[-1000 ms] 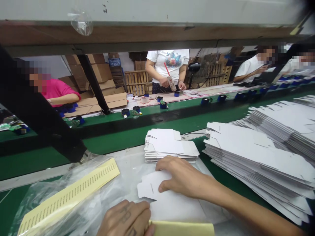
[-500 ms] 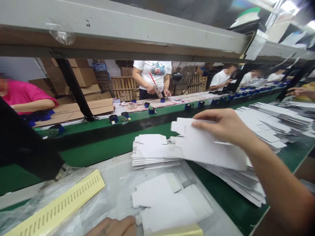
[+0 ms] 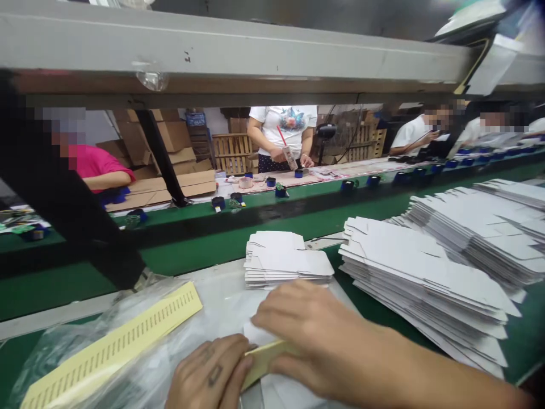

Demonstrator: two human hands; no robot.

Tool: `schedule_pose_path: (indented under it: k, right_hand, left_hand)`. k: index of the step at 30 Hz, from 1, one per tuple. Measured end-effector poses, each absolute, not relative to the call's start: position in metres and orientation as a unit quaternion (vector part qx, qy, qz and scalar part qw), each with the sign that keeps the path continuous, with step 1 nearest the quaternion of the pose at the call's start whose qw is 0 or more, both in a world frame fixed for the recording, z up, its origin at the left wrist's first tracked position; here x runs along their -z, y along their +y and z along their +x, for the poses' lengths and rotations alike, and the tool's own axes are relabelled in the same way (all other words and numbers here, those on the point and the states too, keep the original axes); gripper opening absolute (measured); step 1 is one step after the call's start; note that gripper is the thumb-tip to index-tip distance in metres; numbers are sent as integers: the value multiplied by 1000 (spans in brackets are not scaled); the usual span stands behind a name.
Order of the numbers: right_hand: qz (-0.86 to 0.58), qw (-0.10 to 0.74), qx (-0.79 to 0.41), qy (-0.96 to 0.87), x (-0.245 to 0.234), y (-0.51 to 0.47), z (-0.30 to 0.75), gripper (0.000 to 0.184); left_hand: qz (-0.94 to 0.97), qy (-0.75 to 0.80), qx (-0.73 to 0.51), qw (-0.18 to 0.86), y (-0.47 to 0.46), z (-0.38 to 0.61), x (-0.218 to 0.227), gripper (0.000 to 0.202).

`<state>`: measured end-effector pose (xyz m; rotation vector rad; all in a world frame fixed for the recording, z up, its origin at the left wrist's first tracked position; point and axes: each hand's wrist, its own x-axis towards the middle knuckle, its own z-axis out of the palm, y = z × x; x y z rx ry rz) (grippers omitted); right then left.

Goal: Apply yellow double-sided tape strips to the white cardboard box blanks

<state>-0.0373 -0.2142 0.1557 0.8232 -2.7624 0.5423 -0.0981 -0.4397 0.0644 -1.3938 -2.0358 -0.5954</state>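
At the bottom middle, a yellow label sheet point(image 3: 272, 353) runs between my two hands. My left hand point(image 3: 208, 372) pinches its near-left end, thumb against the fingers. My right hand point(image 3: 315, 341) is closed around its right part, with the thumb on the near side and the fingers over the far side. Whether a single label is between my right fingers is hidden. Beneath them lies a flat white carton point(image 3: 283, 392), mostly covered. A small stack of flat white cartons point(image 3: 285, 258) sits just beyond my hands.
Another yellow label sheet point(image 3: 114, 346) lies on clear plastic point(image 3: 80, 335) at left. Tall carton stacks point(image 3: 417, 272) stand at right on the green conveyor point(image 3: 191, 247). Blue round parts point(image 3: 280, 191) line its far side. Co-workers sit or stand beyond; a shelf beam point(image 3: 255, 51) crosses overhead.
My right hand has left the carton stack at right and come down beside my left hand onto the yellow sheet. The view has swung a little left.
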Motion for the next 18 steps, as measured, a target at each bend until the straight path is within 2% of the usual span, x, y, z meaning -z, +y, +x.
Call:
schedule_pose_path:
  k: [1, 3, 5, 10, 13, 18]
  right_hand:
    - [301, 69, -162, -937, -151, -225, -41, 5]
    - [309, 28, -141, -940, -142, -234, -52, 12]
    - [294, 19, -157, -943, -136, -232, -62, 19]
    - [305, -7, -210, -929, -134, -223, -71, 17]
    - [339, 24, -207, -917, -129, -222, -69, 14]
    - [382, 157, -196, -889, -112, -222, -68, 14]
  left_hand:
    - [-514, -772, 238, 288, -440, -99, -65, 16]
    - [-489, -785, 257, 281, -442, -100, -65, 15]
    - [-470, -797, 256, 279, -443, -99, -65, 16]
    - [-465, -801, 280, 253, -442, -96, -61, 20]
    - [-454, -799, 323, 226, -438, -96, -61, 18]
    - [-421, -820, 344, 179, -439, -92, -58, 15]
